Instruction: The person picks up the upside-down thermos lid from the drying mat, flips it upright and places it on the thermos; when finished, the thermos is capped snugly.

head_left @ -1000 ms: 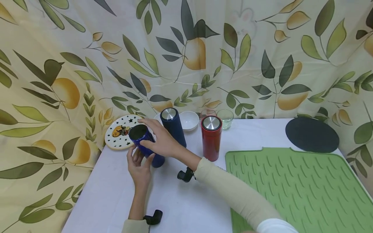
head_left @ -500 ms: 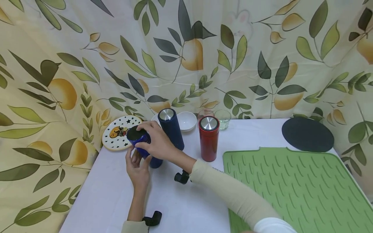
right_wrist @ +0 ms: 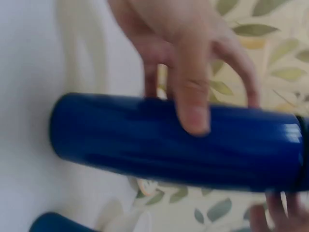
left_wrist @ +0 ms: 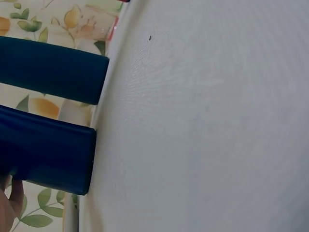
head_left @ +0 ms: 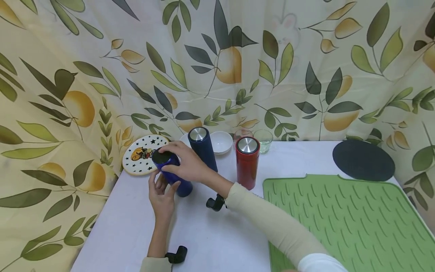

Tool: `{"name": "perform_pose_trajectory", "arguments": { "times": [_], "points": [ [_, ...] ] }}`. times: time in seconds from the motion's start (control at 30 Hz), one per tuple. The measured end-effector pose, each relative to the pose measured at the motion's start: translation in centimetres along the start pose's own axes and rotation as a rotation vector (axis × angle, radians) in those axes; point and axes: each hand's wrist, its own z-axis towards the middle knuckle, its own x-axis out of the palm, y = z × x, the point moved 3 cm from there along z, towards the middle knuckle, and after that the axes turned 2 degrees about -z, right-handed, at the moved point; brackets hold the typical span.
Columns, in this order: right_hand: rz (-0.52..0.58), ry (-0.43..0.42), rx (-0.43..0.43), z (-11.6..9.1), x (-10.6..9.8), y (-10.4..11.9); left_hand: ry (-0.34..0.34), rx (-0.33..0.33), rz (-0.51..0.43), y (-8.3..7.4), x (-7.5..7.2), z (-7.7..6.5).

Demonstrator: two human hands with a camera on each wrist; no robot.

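A shiny blue thermos with a dark top stands on the white cloth at the left, between both hands. My left hand holds its body from the near side; the left thumb lies along the blue wall in the right wrist view. My right hand grips the upper end, its thumb on the side and fingers over the far rim. Only a few right fingertips show in the right wrist view. Just behind stands a dark blue thermos with a silver lid; a red thermos stands further right.
Behind the thermoses are white bowls and clear glasses. A star-patterned round board lies at the back left. On the right lie a green ridged mat and a dark oval mat. A patterned curtain closes off the back and left.
My right fingers have shifted slightly over the top of the blue thermos. The left hand keeps its hold. The head view sways a little; the other things stay put.
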Motion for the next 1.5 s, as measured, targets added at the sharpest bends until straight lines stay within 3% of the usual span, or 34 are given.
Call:
{"name": "perform_pose_trajectory", "arguments": {
  "times": [0.1, 0.2, 0.3, 0.4, 0.5, 0.57, 0.8, 0.87, 0.97, 1.1, 1.2, 1.5],
  "points": [
    [-0.06, -0.109, 0.04, -0.2, 0.9, 0.3, -0.004, 0.008, 0.023, -0.1, 0.0, 0.0],
    [-0.032, -0.149, 0.085, -0.6, 1.4, 0.3, 0.009, 0.013, 0.029, -0.1, 0.1, -0.1],
    [0.051, -0.116, 0.075, -0.7, 1.1, 0.1, 0.021, 0.013, 0.028, 0.0, 0.2, 0.0],
    [0.123, -0.024, 0.004, -0.5, 0.5, 0.0, 0.009, 0.005, 0.029, 0.0, 0.1, 0.1],
    [0.131, 0.049, -0.036, -0.3, 0.0, -0.3, 0.004, -0.004, 0.025, 0.0, 0.0, 0.1],
    [0.115, 0.055, -0.032, -0.3, -0.2, -0.5, 0.01, -0.01, 0.027, 0.0, 0.1, 0.1],
    [-0.074, -0.135, 0.086, -0.5, 1.2, 0.0, 0.003, -0.001, 0.049, -0.1, -0.2, -0.1],
    [-0.083, -0.154, 0.115, -0.7, 1.6, 0.2, -0.003, 0.002, 0.056, -0.1, -0.3, -0.1],
    [-0.026, -0.113, 0.093, -0.7, 1.5, 0.2, 0.001, 0.002, 0.061, -0.1, -0.2, -0.1],
    [0.076, 0.008, -0.007, -0.5, 0.6, -0.1, 0.004, 0.007, 0.051, -0.1, 0.0, -0.1],
    [0.064, 0.024, -0.036, -0.3, 0.1, -0.3, -0.006, 0.009, 0.042, -0.2, 0.1, -0.2],
    [-0.148, -0.171, 0.051, -0.6, 1.4, 0.3, -0.023, 0.022, 0.075, -0.3, 0.2, -0.6]
  ]
}}
